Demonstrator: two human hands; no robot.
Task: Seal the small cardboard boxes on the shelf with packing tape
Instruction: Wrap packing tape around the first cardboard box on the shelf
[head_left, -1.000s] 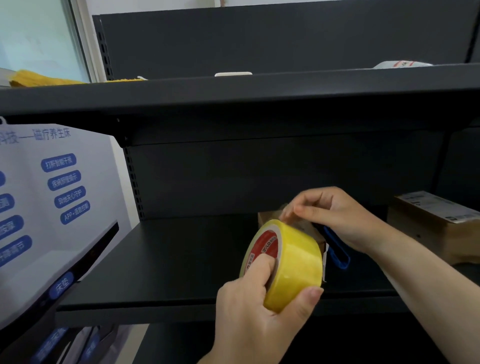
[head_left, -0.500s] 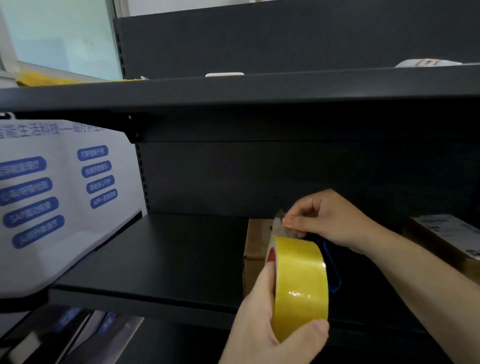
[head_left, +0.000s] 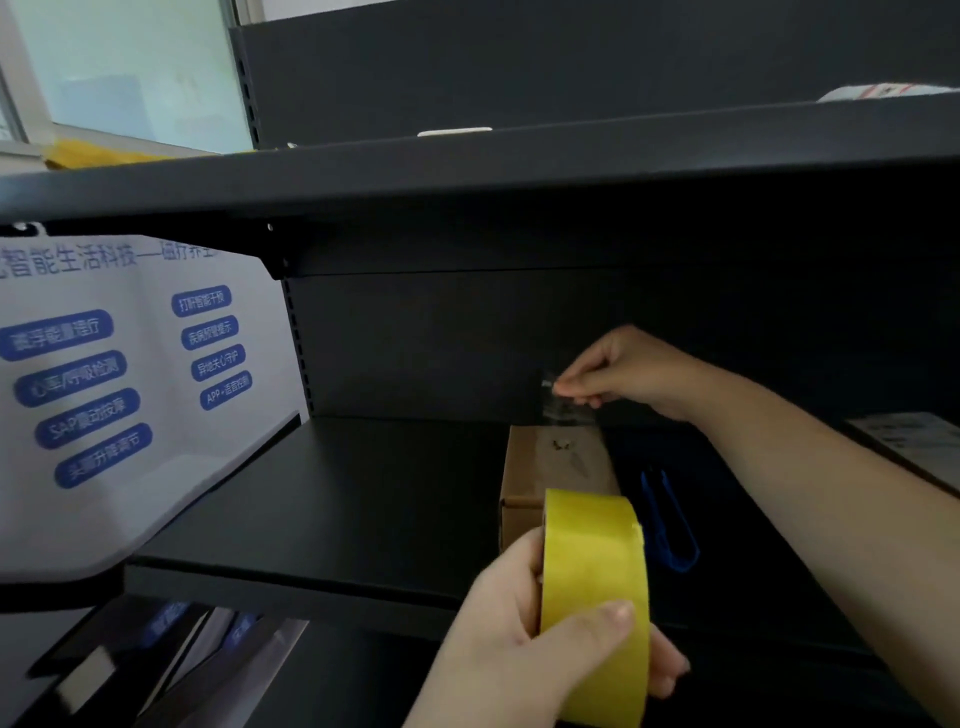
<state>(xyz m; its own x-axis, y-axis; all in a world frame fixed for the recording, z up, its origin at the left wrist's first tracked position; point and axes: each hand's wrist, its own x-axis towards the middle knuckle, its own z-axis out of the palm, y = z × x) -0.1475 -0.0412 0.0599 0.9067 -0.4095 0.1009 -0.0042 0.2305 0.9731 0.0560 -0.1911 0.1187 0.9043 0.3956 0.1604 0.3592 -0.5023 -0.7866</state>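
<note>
A yellow roll of packing tape (head_left: 595, 597) stands on edge at the front of the black shelf (head_left: 337, 499), gripped by my left hand (head_left: 524, 639). My right hand (head_left: 618, 371) pinches the clear free end of the tape (head_left: 558, 402) and holds it above the far end of a small cardboard box (head_left: 556, 467). The strip stretches from the roll over the box top. The box lies on the shelf just behind the roll, partly hidden by it.
A blue tool (head_left: 667, 525) lies on the shelf right of the box. Another cardboard box with a label (head_left: 914, 441) sits at the far right. An upper shelf (head_left: 467, 166) overhangs. A white sign with blue labels (head_left: 104, 364) stands to the left.
My right hand has pulled the tape end up and away from the roll, drawing out a strip over the box. The roll has dropped lower toward the shelf's front edge.
</note>
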